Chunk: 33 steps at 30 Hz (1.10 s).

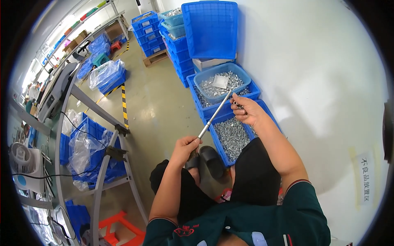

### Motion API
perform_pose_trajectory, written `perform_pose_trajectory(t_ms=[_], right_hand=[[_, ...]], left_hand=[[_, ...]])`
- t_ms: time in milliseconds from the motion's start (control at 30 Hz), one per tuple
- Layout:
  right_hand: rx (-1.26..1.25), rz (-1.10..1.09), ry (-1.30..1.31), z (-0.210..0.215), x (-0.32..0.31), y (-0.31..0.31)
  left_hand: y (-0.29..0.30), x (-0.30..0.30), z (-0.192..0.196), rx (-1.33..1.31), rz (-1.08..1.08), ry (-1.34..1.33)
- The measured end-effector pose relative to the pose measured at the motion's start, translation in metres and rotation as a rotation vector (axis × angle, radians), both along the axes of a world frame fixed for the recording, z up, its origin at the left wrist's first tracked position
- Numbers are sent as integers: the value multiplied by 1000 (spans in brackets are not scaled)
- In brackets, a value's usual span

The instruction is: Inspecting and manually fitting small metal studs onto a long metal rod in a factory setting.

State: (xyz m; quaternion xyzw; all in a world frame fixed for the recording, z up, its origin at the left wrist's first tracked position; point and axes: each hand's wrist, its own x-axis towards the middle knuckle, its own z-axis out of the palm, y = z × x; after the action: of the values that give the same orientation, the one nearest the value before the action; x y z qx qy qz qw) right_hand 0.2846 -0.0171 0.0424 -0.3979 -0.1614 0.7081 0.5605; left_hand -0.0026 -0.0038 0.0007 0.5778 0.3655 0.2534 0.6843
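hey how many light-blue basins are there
3: a near basin just beyond the right hand, plus an upper basin and a lower basin stacked farther back. Others may be hidden.

Left of the rod (215, 115), floor (160, 104) leaves passage; rightward, crates (218, 146) and wall (303, 61) obstruct.

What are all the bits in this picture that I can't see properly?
All in the head view:
- The metal rod's lower end: mostly covered by the left hand.
- How many small metal pieces the right hand holds: too tiny, and curled fingers get in the way.
- Inside the draped blue crate: hidden by clear plastic.
- The red plastic frame: cut off by the lower edge.
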Motion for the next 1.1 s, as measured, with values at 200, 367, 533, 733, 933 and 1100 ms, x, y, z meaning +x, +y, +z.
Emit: perform_pose_trajectory(t_ms=[200, 367, 533, 733, 933, 1100], right_hand=[[28, -64, 12, -1, 3, 2], [28, -147, -12, 1, 2, 2], [89, -157, -261, 0, -2, 3], [143, -185, -564, 4, -10, 3], [195, -81, -88, 6, -1, 1], [226, -21, -49, 2, 6, 1]], left_hand=[[0, -4, -7, 64, -51, -30], [-4, -7, 5, -32, -66, 94], [-3, -7, 4, -32, -60, 97], [-1, -8, -6, 22, -47, 112], [1, -10, -3, 45, -32, 120], [2, -13, -6, 75, -35, 86]])
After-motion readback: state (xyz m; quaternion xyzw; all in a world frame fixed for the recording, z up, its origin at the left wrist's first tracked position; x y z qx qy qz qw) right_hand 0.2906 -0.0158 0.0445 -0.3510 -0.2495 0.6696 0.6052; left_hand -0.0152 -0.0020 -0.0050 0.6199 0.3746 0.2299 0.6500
